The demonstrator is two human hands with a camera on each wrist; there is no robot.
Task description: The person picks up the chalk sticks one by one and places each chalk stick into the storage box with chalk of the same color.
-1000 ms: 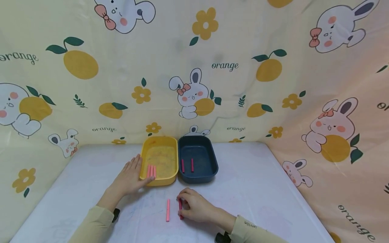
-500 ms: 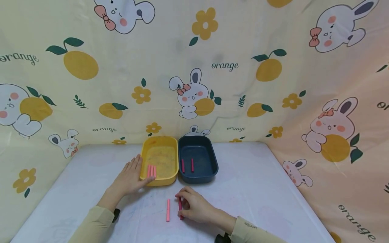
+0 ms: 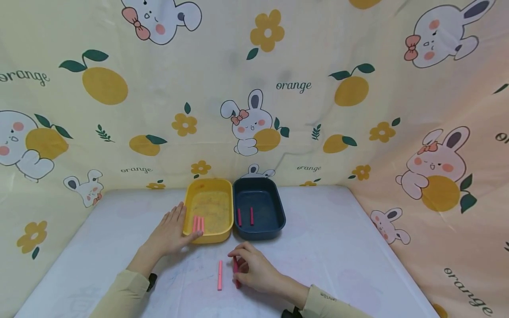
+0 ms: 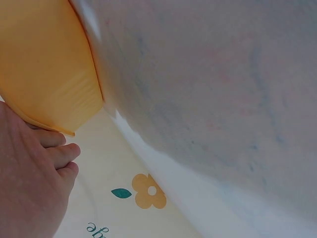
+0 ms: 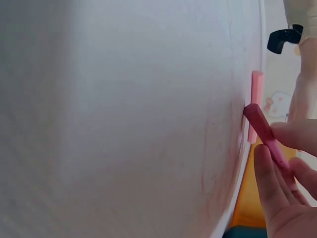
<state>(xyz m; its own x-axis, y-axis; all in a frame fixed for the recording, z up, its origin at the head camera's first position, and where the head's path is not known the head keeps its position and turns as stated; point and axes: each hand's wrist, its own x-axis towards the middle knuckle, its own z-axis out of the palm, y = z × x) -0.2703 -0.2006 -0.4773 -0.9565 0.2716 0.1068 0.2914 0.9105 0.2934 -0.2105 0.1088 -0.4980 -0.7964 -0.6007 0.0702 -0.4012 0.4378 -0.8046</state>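
My right hand (image 3: 260, 269) pinches a dark pink, crayon-like stick (image 5: 266, 134) between thumb and fingers, in front of the boxes. In the right wrist view its far end is low by the tabletop while the other end tilts up into the fingers. Just left of it a light pink stick (image 3: 220, 275) lies on the table. My left hand (image 3: 169, 232) rests against the left side of a yellow box (image 3: 208, 238), fingers straight, thumb at the near rim. Inside that box lie three light pink sticks (image 3: 198, 224). A dark blue box (image 3: 260, 234) holds two dark pink sticks (image 3: 252, 216).
The two boxes stand side by side at the back of a table (image 3: 338, 247) with a white cover. Behind them hangs a patterned curtain (image 3: 310, 119) with rabbits and oranges. A dark wrist device (image 3: 292, 311) sits by the right sleeve.
My right hand's upper fingers have lifted and shifted slightly left, still with the dark pink stick in the pinch. The left hand and the boxes stay where they were.
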